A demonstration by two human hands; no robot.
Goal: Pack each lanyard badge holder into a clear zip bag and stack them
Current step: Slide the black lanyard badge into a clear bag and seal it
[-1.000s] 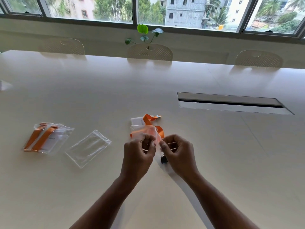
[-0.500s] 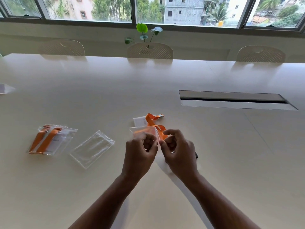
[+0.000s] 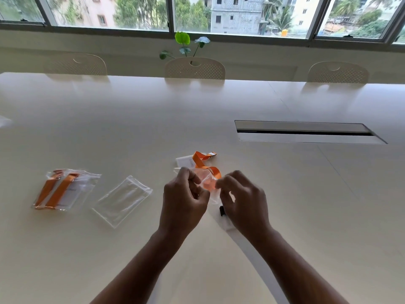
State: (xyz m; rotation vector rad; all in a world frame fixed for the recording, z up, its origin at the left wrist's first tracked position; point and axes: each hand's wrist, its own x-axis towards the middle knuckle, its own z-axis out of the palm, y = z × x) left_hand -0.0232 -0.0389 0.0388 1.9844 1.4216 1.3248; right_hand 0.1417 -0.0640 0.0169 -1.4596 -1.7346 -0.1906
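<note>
Pinching zip bag [image 3: 207,185] — left hand [image 3: 183,201], right hand [image 3: 244,202].

Bare table [image 3: 285,194] is seen right of the hands, up to the cable slot [image 3: 306,132]. Leftward passage is blocked by an empty zip bag [image 3: 122,200] and packed bags [image 3: 63,189]; ahead, by a loose lanyard [image 3: 201,160].

Bright daylight pours through the windows [image 3: 219,16] ahead of me, washing the pale counter [image 3: 153,119] with soft glare. My forearms cast faint shadows toward me. Wide-angle bowing curves the window frame; the hands [image 3: 184,202] look slightly motion-blurred.
</note>
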